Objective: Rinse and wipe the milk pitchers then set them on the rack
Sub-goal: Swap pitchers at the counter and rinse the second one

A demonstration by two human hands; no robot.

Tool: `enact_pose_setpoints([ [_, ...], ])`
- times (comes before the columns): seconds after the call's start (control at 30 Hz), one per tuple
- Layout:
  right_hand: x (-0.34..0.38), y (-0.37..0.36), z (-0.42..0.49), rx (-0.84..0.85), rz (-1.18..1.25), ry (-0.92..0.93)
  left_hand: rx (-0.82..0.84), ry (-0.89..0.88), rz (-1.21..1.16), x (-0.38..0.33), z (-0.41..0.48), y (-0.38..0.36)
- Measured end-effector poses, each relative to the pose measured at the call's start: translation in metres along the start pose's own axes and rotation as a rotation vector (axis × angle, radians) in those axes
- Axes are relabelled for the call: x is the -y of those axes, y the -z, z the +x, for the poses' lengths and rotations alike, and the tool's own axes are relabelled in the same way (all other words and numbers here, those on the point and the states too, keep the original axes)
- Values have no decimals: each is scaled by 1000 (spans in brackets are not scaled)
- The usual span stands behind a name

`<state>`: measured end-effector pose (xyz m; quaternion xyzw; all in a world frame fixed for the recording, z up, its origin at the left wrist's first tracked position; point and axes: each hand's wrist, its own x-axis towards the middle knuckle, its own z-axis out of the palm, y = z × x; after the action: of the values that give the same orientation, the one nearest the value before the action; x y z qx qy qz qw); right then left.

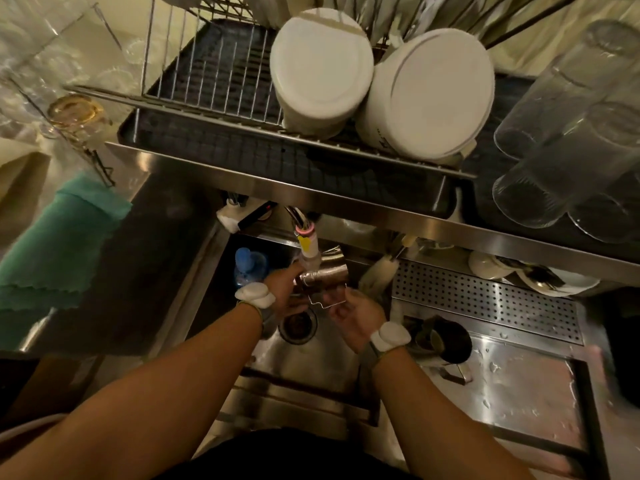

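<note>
Both forearms are bare, with no sleeves showing. Each wrist carries a white, rounded, padded device on a grey-green strap (left wrist device (255, 294), right wrist device (390, 336)). A dark garment covers the torso (277, 455) at the near edge.

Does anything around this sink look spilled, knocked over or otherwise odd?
Little stands out. Water droplets dot the steel counter beside the second milk pitcher, ordinary splashes. The pitcher under the tap is tilted, but both hands hold it.

Cafe kitchen wash stn, steel sink (311, 355), dish rack (214, 109) w/ bowls, perforated drain tray (485, 296)
</note>
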<state>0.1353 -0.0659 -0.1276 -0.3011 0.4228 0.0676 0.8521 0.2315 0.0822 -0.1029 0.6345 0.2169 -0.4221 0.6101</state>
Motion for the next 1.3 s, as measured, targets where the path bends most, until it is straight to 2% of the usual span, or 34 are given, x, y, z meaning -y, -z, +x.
enact_pose_setpoints([
  [0.3,14,8,15,-43,-293,53,25,-217,65,13,8,-4],
  [0.4,10,-8,23,-11,-381,0,10,-219,-27,16,4,13],
  [0.6,-5,-35,29,35,-448,-111,-24,-136,-122,21,-7,50],
  [0.77,-4,-31,21,111,-448,53,-10,26,-209,14,-7,42],
  [0.87,2,-17,13,158,-382,109,9,176,-105,12,-2,28],
  [0.97,8,2,6,188,-391,154,47,228,-72,10,3,10],
  [1.1,13,20,-3,109,-312,129,-1,121,-8,7,10,-8],
  [1.2,11,19,-3,45,-175,21,-17,-88,176,9,9,-9],
  [1.3,-1,13,6,-29,-142,-37,-34,-304,315,9,3,-7],
])
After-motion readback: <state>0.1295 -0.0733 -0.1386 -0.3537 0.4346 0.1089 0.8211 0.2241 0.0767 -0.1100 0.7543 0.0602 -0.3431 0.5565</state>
